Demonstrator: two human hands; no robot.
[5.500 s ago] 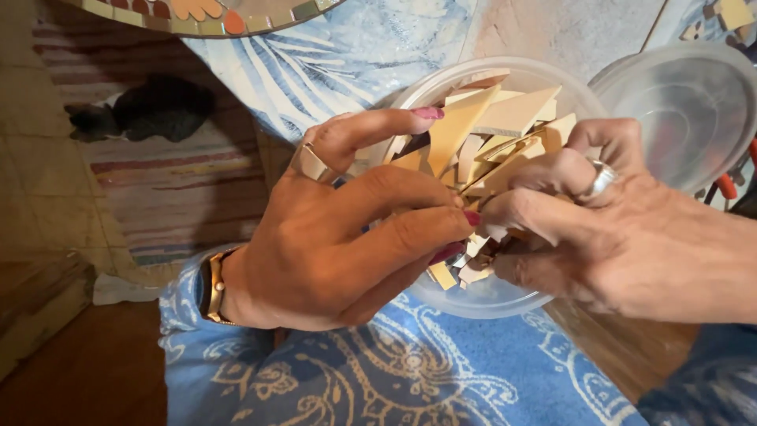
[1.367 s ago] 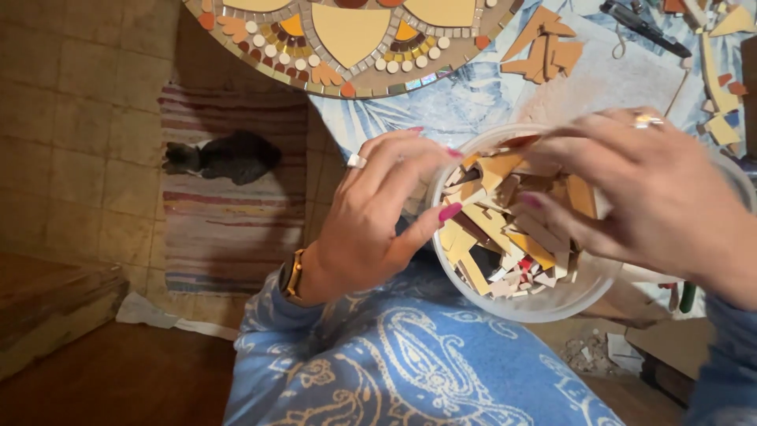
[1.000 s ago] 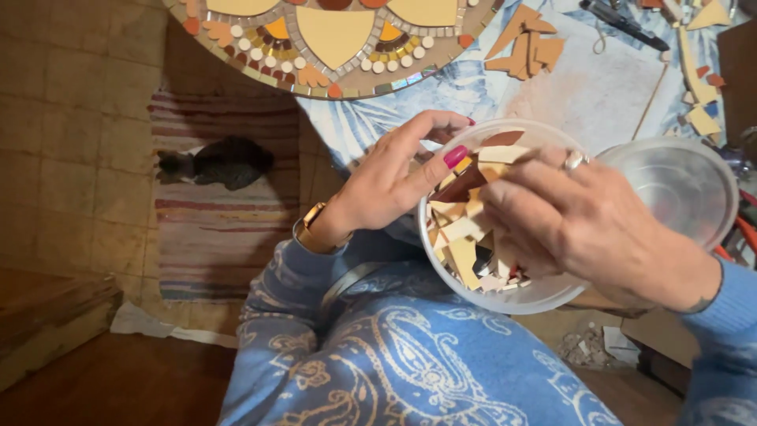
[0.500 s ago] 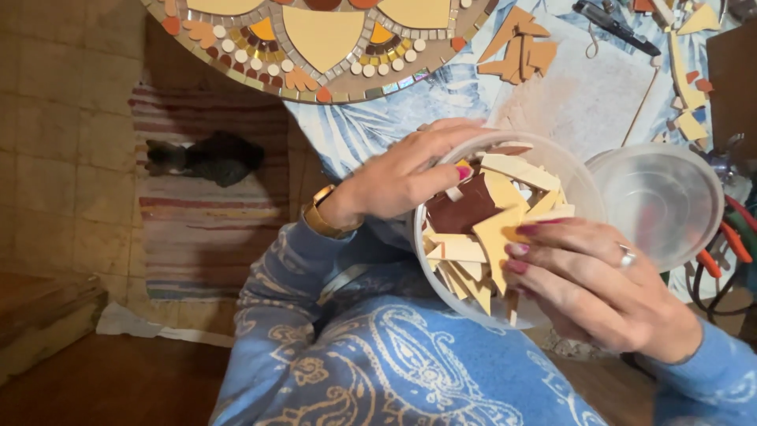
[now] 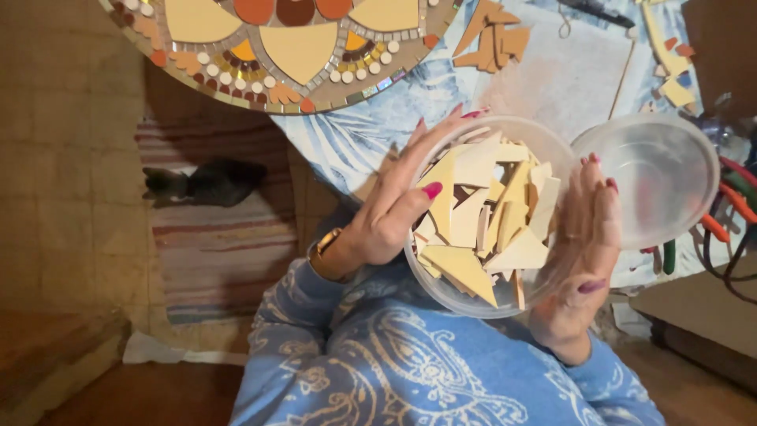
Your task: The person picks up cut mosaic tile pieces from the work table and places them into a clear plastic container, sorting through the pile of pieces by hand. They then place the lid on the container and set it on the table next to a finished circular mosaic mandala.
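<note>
A clear round plastic tub (image 5: pixel 465 304) full of cream and tan tile shards (image 5: pixel 481 221) sits between both hands above my lap. My left hand (image 5: pixel 394 213) cups its left side, thumb over the rim, with a gold watch on the wrist. Against the tub's right wall presses my right hand (image 5: pixel 579 244), fingers straight and pointing up. Both hands have red-painted nails.
An empty clear plastic tub (image 5: pixel 654 177) lies on the table to the right. A round mosaic tabletop piece (image 5: pixel 284 47) is at the top, loose tan tile cut-offs (image 5: pixel 493 39) beside it. Coloured tool handles (image 5: pixel 725 221) lie far right. A striped rug and a dark cat (image 5: pixel 205 181) are on the floor left.
My right hand has come out of the shards and now lies flat on the tub's right side. The tub has tipped more toward me.
</note>
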